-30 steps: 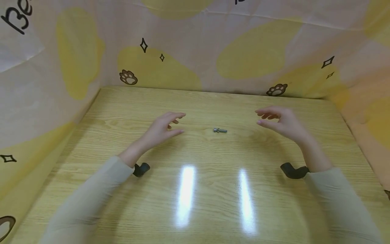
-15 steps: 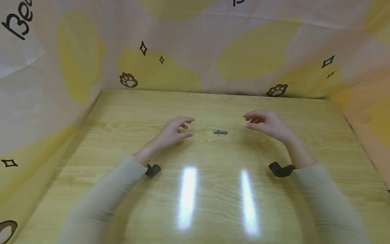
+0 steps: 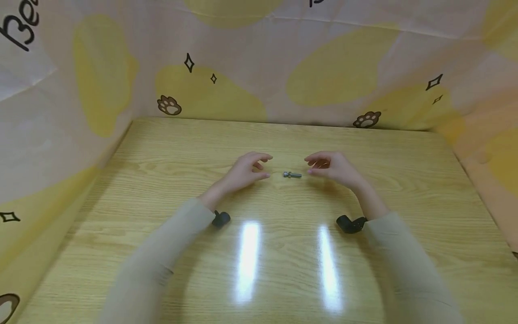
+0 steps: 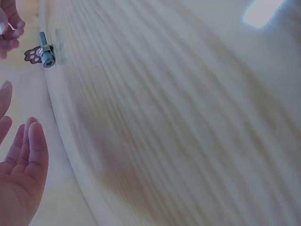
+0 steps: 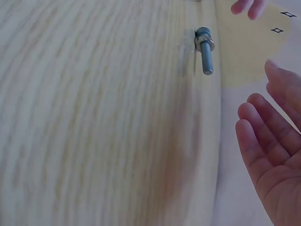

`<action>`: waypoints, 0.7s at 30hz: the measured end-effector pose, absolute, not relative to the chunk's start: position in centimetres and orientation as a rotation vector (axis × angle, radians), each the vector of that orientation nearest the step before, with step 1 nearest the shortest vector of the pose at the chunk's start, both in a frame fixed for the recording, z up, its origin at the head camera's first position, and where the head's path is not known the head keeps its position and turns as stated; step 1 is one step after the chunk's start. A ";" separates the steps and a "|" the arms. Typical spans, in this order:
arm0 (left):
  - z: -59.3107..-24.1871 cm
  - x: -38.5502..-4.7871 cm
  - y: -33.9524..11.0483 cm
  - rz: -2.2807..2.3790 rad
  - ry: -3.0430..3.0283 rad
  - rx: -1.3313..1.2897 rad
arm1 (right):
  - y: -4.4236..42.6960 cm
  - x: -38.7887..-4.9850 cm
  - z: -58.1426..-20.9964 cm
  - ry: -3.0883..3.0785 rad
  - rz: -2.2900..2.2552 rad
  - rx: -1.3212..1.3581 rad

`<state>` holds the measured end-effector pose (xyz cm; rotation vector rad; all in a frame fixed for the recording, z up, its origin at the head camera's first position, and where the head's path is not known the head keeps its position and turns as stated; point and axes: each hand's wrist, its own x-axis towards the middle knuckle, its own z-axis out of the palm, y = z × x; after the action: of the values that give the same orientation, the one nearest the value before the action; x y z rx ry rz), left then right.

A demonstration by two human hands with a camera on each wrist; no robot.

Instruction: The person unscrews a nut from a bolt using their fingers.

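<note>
A small metal bolt with a nut on its shank lies flat on the wooden table, its socket head to the left and its threaded end to the right. In the left wrist view the bolt shows its hex-socket head; the right wrist view shows the bolt from the threaded end, the nut close to the head. My left hand hovers just left of it, thumb and fingers apart and holding nothing. To its right my right hand hovers likewise, loosely bent and touching nothing.
The wood-grain tabletop reflects two bright light strips. A patterned cloth with yellow patches and paw prints hangs behind and at both sides. A black wrist camera sits at the left cuff, another black camera at the right.
Both hands have moved inward toward the bolt, the left hand to the right and the right hand to the left. The bolt stays where it lay.
</note>
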<state>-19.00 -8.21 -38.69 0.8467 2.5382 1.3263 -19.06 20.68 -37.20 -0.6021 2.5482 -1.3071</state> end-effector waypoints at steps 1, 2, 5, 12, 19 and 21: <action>-38.7 -19.1 -7.9 1.327 2.525 0.837 | 20.5 -19.2 -37.4 2.537 -1.313 -0.601; -38.8 -19.2 -7.7 1.324 2.516 0.825 | 20.4 -19.2 -37.6 2.531 -1.316 -0.600; -39.1 -19.4 -7.1 1.302 2.492 0.785 | 19.9 -19.4 -38.0 2.522 -1.324 -0.596; -39.5 -19.7 -5.9 1.299 2.465 0.716 | 18.8 -19.6 -38.6 2.509 -1.323 -0.562; -40.2 -20.3 -4.7 1.331 2.455 0.693 | 17.7 -19.9 -39.2 2.484 -1.335 -0.526; -40.3 -20.3 -4.4 1.327 2.461 0.687 | 17.4 -20.0 -39.4 2.491 -1.328 -0.519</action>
<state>-20.35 -4.37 -40.27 0.6869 2.4606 1.3267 -19.98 17.44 -39.37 -0.5192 2.4907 -1.3282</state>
